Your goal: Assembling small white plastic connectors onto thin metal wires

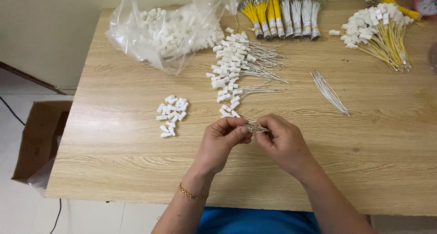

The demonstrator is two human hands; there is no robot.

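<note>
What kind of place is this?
Probably a small home workshop for hand assembly: a wooden table holds a bag of white connectors, bundled wires and finished wired pieces.

Packages: one bag, one box

A clear plastic bag [168, 31] of small white pieces lies up and left of the pinching hands; a brown cardboard box [38, 140] sits far left, on the floor.

Small assembly workbench, likely home piecework: wooden table [136, 170] against a plain wall, plastic bag of white connectors [168, 31], bundled yellow and white wires [282, 15], cardboard box [38, 138] on tiled floor.
</note>
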